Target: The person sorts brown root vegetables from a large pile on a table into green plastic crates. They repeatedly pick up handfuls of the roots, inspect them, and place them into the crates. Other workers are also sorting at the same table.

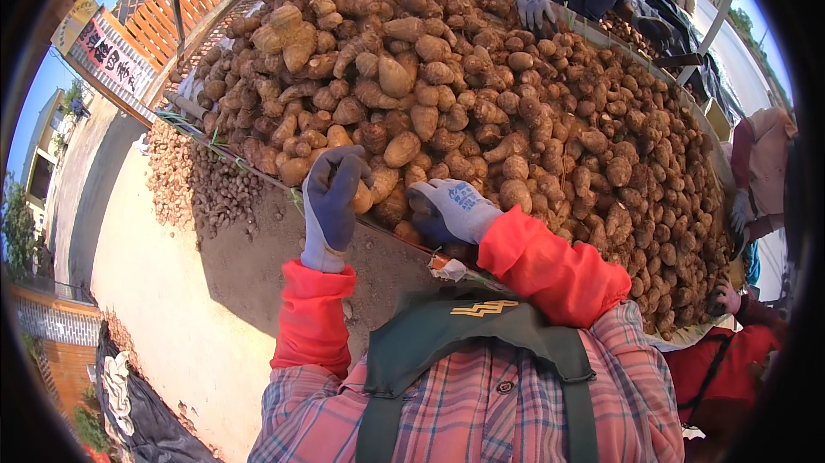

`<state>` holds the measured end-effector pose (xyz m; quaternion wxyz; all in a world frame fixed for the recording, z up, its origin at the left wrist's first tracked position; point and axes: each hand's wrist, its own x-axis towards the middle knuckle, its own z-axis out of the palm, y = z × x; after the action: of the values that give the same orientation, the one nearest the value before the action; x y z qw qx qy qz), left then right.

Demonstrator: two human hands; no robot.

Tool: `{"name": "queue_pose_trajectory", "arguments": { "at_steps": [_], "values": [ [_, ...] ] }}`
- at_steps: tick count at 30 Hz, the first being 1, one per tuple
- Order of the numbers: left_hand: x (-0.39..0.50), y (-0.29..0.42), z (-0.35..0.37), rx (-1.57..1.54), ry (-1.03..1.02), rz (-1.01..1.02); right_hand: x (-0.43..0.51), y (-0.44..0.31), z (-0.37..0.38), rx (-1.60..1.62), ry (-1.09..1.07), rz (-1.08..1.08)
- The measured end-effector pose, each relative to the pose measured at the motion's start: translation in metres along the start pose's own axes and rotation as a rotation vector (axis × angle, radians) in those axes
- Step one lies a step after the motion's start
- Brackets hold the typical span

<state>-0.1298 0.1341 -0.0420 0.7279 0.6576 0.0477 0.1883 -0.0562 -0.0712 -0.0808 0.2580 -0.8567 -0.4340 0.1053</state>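
Note:
A large heap of brown taro corms (451, 95) fills a raised table with a raised rim in front of me. My left hand (333, 202), in a grey glove with a dark blue coated palm, is at the near edge with its fingers curled around a pale brown taro corm (362, 197). My right hand (451, 210), gloved the same way, rests on the near edge of the heap just to the right. Its fingers curl down among the corms; whether it grips one is hidden. Larger corms (283, 37) lie at the upper left.
Small corms (213, 179) are piled on the ground at left. A co-worker's gloved hand (532, 4) reaches into the far side; other co-workers' hands (741, 210) are at the right edge. Black sheeting (148, 418) lies at lower left.

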Motion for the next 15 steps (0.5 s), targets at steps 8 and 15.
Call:
{"name": "queue_pose_trajectory", "arguments": {
  "at_steps": [8, 15],
  "values": [
    [0.123, -0.008, 0.01, 0.961, -0.101, 0.591, -0.055, 0.031, -0.042, 1.865, 0.33, 0.153],
    [0.175, 0.0, 0.054, 1.301, -0.461, 0.329, -0.111, 0.044, -0.053, 1.567, 0.6, 0.337]
  ]
}}
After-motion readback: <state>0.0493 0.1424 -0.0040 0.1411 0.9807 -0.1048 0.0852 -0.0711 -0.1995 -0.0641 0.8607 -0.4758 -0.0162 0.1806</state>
